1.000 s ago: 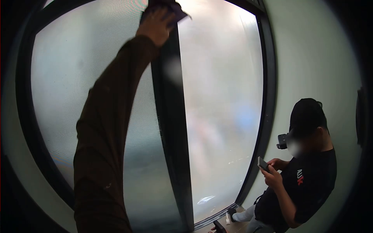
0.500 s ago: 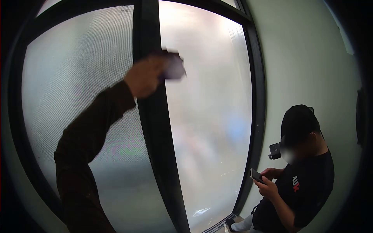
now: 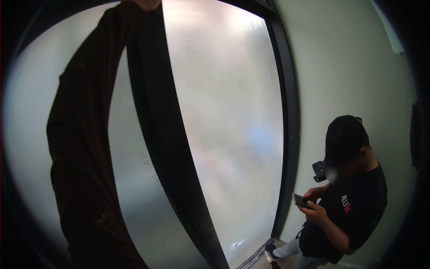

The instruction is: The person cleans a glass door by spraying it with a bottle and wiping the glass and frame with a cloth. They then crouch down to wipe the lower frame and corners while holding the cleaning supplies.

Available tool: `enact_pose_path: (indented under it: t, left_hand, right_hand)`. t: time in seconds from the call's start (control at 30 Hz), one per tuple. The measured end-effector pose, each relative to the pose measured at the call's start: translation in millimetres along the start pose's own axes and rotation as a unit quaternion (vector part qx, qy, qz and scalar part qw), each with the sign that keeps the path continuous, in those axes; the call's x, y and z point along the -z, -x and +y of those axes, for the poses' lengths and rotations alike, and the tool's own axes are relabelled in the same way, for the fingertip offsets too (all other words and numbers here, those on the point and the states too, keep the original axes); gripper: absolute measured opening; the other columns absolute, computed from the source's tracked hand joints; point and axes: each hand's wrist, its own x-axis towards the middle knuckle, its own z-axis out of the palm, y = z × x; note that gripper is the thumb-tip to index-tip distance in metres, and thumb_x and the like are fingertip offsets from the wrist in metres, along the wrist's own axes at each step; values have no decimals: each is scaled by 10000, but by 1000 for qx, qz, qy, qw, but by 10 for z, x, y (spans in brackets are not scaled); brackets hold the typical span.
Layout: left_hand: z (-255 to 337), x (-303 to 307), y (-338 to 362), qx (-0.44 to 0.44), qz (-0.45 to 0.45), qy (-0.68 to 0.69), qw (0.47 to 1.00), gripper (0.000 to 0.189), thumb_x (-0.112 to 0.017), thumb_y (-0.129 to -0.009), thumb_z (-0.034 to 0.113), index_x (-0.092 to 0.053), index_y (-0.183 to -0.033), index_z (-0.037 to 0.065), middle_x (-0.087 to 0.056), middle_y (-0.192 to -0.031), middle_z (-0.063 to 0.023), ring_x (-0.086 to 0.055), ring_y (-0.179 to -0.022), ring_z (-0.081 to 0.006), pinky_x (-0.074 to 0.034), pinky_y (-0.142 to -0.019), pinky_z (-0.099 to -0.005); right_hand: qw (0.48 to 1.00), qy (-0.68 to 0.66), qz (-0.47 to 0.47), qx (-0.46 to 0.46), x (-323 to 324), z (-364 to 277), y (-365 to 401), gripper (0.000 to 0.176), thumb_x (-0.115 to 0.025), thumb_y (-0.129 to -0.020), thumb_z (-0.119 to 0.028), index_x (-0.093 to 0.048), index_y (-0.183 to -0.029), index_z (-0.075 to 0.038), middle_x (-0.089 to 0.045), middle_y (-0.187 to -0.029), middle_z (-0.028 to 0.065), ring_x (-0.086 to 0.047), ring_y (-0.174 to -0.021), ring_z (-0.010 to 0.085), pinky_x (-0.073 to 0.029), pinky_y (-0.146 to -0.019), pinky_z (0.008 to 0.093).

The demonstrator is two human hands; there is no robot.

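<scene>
The post [image 3: 160, 112] between two panes of glass stands upright in the middle of the head view, leaning in the curve of the lens. It looks stiff, heavy and fixed in place, so its long edges would likely give the firmest hold. The left pane [image 3: 130, 148] and right pane [image 3: 224, 112] look smooth, probably slippery and breakable, better met with a flat palm than gripped.

A brown sleeve [image 3: 83, 134] crosses the left pane. The left hand [image 3: 151, 3] is cut off at the top edge, over the post's upper part; whether it grasps anything or touches the post, I cannot tell. The right hand is out of sight. At the right, another person [image 3: 358, 206] holds a phone [image 3: 301, 201].
</scene>
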Motion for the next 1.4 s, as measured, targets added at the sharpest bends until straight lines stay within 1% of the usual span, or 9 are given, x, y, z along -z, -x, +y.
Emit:
enact_pose_path:
  t: [0.3, 0.4, 0.43, 0.5, 0.57, 0.67, 0.93, 1.2, 1.4]
  left_hand:
    - [152, 145, 87, -107, -16, -102, 989, 532, -437, -1019, 295, -460, -1408, -67, -370, -1522, -278, -333, -1421, -434, -269, -1181, -545]
    - [487, 403, 1127, -147, 29, 7, 989, 532, -506, -984, 245, -453, -1407, -74, -420, -1472, -306, -386, -1384, -428, -327, -1152, -513]
    - [676, 583, 1601, -186, 2, 6, 982, 533, -496, -999, 269, -456, -1401, -79, -419, -1474, -307, -389, -1384, -419, -320, -1157, -504]
    - [779, 512, 2351, -289, 1, 63, 955, 632, -539, -852, 62, -436, -1475, 56, -417, -1532, -177, -369, -1431, -345, -232, -1218, -472]
    - [1261, 905, 3245, -293, -120, 171, 933, 656, -566, -700, 5, -541, -1356, -1, -524, -1412, -182, -444, -1365, -347, -288, -1190, -490]
    - [1708, 1299, 4443, -332, -304, 298, 842, 624, -555, -756, -1, -541, -1379, 30, -547, -1388, -162, -477, -1325, -367, -368, -1145, -472]
    - [2358, 1536, 6201, -366, -492, 361, 703, 625, -524, -836, 34, -472, -1456, 90, -533, -1435, -111, -508, -1330, -254, -388, -1130, -420]
    - [2509, 1438, 5128, -309, -256, 186, 897, 616, -512, -794, -5, -510, -1408, 38, -458, -1495, -165, -469, -1326, -350, -330, -1127, -498]
    - [3084, 1566, 7018, -350, -435, 398, 727, 553, -512, -841, 29, -523, -1394, 27, -451, -1516, -139, -468, -1363, -304, -370, -1132, -453]
  right_hand:
    - [998, 62, 20, 0, -284, 146, -17, 454, -752, -913, -220, -569, -1325, -167, -522, -680, -26, -462, -513, 52, -386, -453, 235]
    - [994, 106, 6, 2, -63, 655, 47, 521, -745, -920, -217, -533, -1396, -191, -511, -682, -32, -450, -515, 46, -382, -455, 233]
    - [991, -11, -38, -126, 26, 623, 93, 611, -739, -928, -209, -461, -1472, -210, -483, -676, -40, -430, -508, 44, -365, -451, 230]
    - [995, 20, -80, -61, 171, 351, 48, 458, -783, -875, -190, -558, -1265, -101, -560, -706, -20, -514, -570, 58, -437, -541, 234]
    - [992, 53, -106, -53, 196, 91, 51, 340, -819, -828, -188, -635, -1076, -47, -588, -731, -7, -537, -625, 65, -458, -604, 243]
    - [974, 157, -160, 7, 381, 24, -54, 297, -804, -831, -195, -626, -1017, -46, -564, -771, 10, -503, -682, 85, -429, -627, 263]
    - [984, 98, -146, -1, 354, -168, 83, 289, -789, -854, -163, -607, -1036, -32, -581, -772, 3, -516, -661, 54, -436, -613, 231]
    - [962, 80, -255, 45, 180, -82, 351, 309, -794, -860, -170, -597, -1056, -35, -562, -715, 61, -518, -619, 103, -436, -593, 282]
    - [963, 66, -255, 60, 170, -97, 391, 327, -807, -854, -189, -597, -1059, -45, -547, -668, 80, -503, -600, 126, -433, -593, 301]
